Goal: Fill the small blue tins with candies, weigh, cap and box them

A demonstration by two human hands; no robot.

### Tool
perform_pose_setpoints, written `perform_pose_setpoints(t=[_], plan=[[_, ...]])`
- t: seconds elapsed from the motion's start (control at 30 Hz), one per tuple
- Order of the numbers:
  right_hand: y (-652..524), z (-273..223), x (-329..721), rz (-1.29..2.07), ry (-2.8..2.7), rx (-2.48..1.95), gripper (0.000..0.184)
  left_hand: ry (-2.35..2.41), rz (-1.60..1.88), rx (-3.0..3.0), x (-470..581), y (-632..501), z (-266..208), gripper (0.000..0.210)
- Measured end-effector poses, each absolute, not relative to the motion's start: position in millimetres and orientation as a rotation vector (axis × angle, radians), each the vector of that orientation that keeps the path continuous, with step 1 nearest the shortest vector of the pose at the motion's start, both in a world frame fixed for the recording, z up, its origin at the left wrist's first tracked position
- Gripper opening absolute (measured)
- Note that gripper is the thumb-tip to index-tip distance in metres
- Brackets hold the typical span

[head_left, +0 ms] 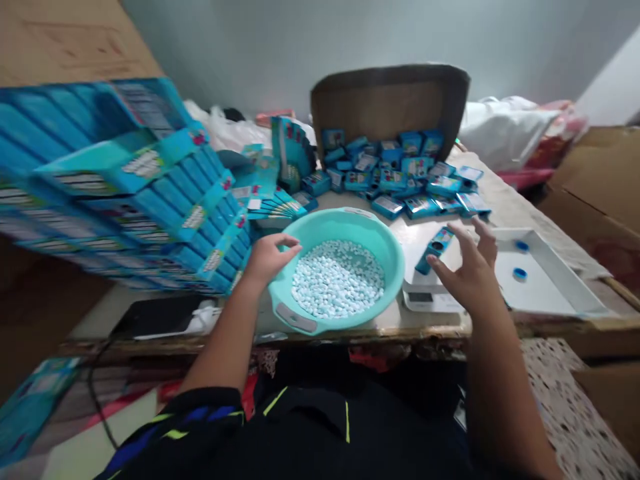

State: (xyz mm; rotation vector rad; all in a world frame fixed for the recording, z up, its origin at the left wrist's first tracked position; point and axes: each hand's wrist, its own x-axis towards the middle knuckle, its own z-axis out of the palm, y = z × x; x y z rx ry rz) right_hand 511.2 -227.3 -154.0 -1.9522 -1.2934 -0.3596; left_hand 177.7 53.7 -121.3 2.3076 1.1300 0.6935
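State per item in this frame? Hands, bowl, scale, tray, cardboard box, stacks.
left hand: fingers curled, at the bowl's rim
right hand: open, fingers spread, beside the small blue box
bowl: upright, holds pale blue pellets
small blue box: lying on the scale
scale: display unreadable
white tray: holds two blue caps
cardboard box: tipped on its side, blue boxes spilling out
display-carton stack: leaning

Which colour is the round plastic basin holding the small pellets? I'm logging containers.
Turquoise, seen in the head view: round plastic basin.
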Motion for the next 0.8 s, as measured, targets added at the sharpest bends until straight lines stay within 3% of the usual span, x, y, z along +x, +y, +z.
perform_pose_setpoints(t=[0.2,0.37,0.43,0.57,0.67,0.8], plan=[[-197.6,-172.5,561.1,-0.292,-1.855,-1.994,0.067,1.165,0.544,2.473,173.0,45.9,-115.4,0.023],[-200.5,-155.2,579.1,-0.201,-1.911,-1.956,0.084,0.784,0.043,2.961,202.0,15.6,-100.9,0.025],[-221.8,-135.7,571.8,-0.182,-1.791,-1.986,0.094,0.62,-0.154,2.973,225.6,3.6,-97.1,0.029],[-270.9,-119.1,532.2,-0.287,-1.351,-2.032,0.08,0.434,-0.636,2.917,272.0,-3.3,-100.1,0.043],[-294.4,-158.1,494.2,-0.636,-0.713,-1.886,0.075,0.267,-0.745,2.934,295.0,-0.5,-110.7,0.048],[-309.3,-239.0,462.8,-0.431,-0.25,-1.778,0.06,0.198,-0.875,2.939,305.4,-7.2,-115.2,0.039]])
